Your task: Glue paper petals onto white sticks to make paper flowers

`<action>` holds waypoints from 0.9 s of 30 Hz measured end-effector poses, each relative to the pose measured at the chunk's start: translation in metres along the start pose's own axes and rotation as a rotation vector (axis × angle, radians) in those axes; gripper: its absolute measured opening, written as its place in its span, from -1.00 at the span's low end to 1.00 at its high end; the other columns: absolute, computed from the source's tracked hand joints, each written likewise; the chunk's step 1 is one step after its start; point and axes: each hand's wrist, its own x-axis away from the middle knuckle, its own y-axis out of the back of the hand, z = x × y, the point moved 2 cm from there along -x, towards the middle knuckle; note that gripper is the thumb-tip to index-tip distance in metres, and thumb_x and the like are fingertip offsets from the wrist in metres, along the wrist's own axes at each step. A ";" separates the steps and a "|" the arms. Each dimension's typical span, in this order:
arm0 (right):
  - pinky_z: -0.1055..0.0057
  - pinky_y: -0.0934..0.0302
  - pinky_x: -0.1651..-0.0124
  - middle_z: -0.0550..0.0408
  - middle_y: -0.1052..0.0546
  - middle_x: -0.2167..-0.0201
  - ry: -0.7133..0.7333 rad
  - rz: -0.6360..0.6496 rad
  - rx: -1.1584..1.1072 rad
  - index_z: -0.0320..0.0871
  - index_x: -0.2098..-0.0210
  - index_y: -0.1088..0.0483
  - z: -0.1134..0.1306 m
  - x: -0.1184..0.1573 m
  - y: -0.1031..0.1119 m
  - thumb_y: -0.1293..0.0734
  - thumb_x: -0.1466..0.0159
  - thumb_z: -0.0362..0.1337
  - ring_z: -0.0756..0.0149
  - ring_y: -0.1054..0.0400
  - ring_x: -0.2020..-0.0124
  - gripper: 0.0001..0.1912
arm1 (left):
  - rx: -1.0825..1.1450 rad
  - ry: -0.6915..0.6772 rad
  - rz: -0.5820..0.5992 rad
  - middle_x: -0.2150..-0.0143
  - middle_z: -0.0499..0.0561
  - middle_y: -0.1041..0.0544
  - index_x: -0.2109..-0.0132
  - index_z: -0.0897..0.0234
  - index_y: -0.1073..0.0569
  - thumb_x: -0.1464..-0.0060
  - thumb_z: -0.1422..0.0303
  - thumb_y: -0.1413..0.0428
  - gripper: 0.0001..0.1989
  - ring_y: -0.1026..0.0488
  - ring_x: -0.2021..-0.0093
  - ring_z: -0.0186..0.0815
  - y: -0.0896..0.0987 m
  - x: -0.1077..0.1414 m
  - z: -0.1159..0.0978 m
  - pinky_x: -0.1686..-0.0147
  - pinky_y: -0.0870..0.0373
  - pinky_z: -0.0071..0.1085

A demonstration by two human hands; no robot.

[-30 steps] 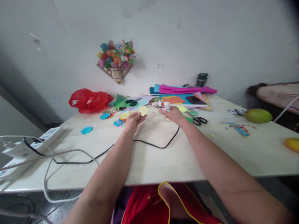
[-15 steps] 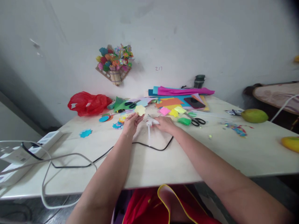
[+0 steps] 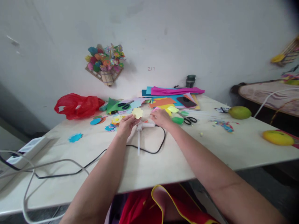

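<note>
My left hand [image 3: 127, 125] pinches a pale yellow flower-shaped paper cutout [image 3: 137, 113] by its lower left edge, holding it up above the table. Just below it a white glue gun [image 3: 145, 125] lies on its side, a clear glue stick [image 3: 138, 144] jutting toward me. My right hand [image 3: 161, 119] hovers past the gun's handle, off it, with fingers loosely bent and apart. Its fingertips are beside a pink paper piece [image 3: 155, 109], partly hidden by the hand; whether they touch it is unclear. Yellow paper pieces [image 3: 173, 109] and a green packet [image 3: 177, 120] lie just right.
Black-handled scissors [image 3: 189, 120] lie to the right, another pair [image 3: 123, 105] at the back. Blue flower cutouts [image 3: 75, 137] and a red plastic bag [image 3: 78, 105] are on the left. A black cord [image 3: 93, 161] loops across the table. Behind are coloured sheets [image 3: 177, 91] and a phone [image 3: 186, 101].
My right hand has let go of the glue gun, which now rests on the table, and has moved toward the pink paper. My left hand still holds the yellow flower cutout. The view has turned right.
</note>
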 end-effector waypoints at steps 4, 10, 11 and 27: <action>0.31 -0.04 0.20 -0.04 -0.50 0.28 -0.219 0.016 0.079 -0.09 0.27 -0.50 -0.040 0.001 0.000 -0.09 -0.24 -0.20 0.17 -0.29 0.22 -0.64 | -0.031 0.023 0.008 0.40 0.05 -0.55 0.35 0.36 -0.43 0.19 0.41 -0.23 -0.81 -0.52 0.31 -0.22 -0.002 0.000 0.001 0.25 -0.45 -0.33; 0.23 0.02 0.09 -0.08 -0.46 0.17 -0.238 -0.023 0.096 -0.14 0.24 -0.50 -0.058 0.005 -0.018 -0.13 -0.22 -0.20 0.09 -0.18 0.11 -0.66 | -0.056 0.042 0.011 0.43 0.04 -0.54 0.36 0.37 -0.44 0.22 0.39 -0.25 -0.79 -0.52 0.33 -0.21 -0.004 0.001 0.002 0.27 -0.45 -0.33; 0.21 0.05 0.05 -0.07 -0.45 0.12 -0.220 -0.033 0.098 -0.15 0.23 -0.49 -0.057 0.006 -0.020 -0.13 -0.22 -0.21 0.08 -0.16 0.07 -0.67 | -0.057 0.044 0.013 0.44 0.04 -0.54 0.36 0.37 -0.44 0.22 0.39 -0.25 -0.79 -0.52 0.33 -0.22 -0.004 0.002 0.002 0.29 -0.45 -0.35; 0.32 -0.03 0.08 0.01 -0.49 0.21 -0.185 -0.125 -0.075 -0.14 0.28 -0.46 -0.050 0.002 -0.023 -0.22 -0.15 -0.31 0.23 -0.28 0.17 -0.79 | -0.097 0.062 0.052 0.48 0.03 -0.52 0.36 0.37 -0.44 0.22 0.36 -0.25 -0.77 -0.51 0.35 -0.26 -0.005 0.002 0.005 0.33 -0.44 -0.41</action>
